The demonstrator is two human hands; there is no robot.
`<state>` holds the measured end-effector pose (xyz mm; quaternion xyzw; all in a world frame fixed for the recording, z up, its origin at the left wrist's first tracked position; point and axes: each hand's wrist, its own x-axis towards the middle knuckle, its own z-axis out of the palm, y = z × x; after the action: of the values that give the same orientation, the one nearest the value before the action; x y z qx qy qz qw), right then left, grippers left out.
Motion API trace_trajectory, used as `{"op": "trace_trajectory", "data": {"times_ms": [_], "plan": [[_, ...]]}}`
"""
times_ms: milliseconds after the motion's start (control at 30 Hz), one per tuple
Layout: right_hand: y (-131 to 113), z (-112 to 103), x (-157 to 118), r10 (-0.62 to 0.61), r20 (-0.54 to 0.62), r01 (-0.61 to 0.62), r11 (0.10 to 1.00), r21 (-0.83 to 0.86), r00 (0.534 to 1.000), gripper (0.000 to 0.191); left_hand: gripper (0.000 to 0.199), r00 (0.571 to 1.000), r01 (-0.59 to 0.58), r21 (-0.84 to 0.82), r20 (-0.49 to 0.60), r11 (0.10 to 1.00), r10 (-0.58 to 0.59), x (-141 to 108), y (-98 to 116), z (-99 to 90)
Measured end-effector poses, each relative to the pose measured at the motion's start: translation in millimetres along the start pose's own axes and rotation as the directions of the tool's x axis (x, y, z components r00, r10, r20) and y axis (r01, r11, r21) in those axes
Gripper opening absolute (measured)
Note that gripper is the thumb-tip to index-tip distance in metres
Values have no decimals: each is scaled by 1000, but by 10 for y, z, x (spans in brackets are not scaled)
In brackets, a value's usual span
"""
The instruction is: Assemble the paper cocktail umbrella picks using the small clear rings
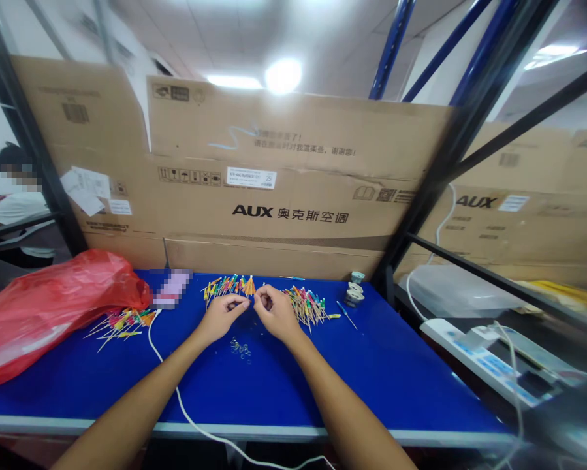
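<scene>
My left hand (223, 314) and my right hand (277, 314) meet above the blue table, both closed in a pinch with the fingertips nearly touching. Just at the fingertips is a partly spread orange paper cocktail umbrella (250, 286); my left hand appears to grip its lower end. What my right fingers pinch is too small to make out. Folded cocktail umbrellas (227, 287) in mixed colours lie behind my left hand. Another pile of folded umbrellas (309, 305) is beside my right hand. Small clear rings (241, 349) lie scattered nearer me, below the hands.
A red plastic bag (58, 300) covers the table's left side, beside more umbrellas (121, 323) and a phone (173, 287) with a white cable (183, 405). Small round containers (355, 294) and a thin blue tool (346, 313) lie right. Cardboard (283, 189) walls the back; a person (19, 196) is far left.
</scene>
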<state>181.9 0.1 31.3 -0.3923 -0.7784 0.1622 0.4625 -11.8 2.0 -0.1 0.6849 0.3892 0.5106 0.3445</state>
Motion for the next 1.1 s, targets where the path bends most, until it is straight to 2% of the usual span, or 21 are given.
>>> {"op": "trace_trajectory", "data": {"times_ms": [233,567,700,867,1100], "plan": [[37,-37,8,1,-23,-1,1000,-17,1000,12,32,999,19,8,-41,1000,-19,15,-68,-29],[15,-8,-4,3,-15,-4,998,-57,1000,20,38,1000,12,-47,26,999,-11,24,-55,-24],[27,0,-2,-13,-10,13,998,-59,1000,20,38,998,16,-67,69,998,-11,14,-44,-7],[49,-27,8,-24,-15,23,997,-69,1000,20,40,998,41,-90,59,995,-36,13,-25,-6],[11,14,-12,-35,-24,34,998,-49,999,18,41,994,44,-66,105,997,-36,36,-86,11]]}}
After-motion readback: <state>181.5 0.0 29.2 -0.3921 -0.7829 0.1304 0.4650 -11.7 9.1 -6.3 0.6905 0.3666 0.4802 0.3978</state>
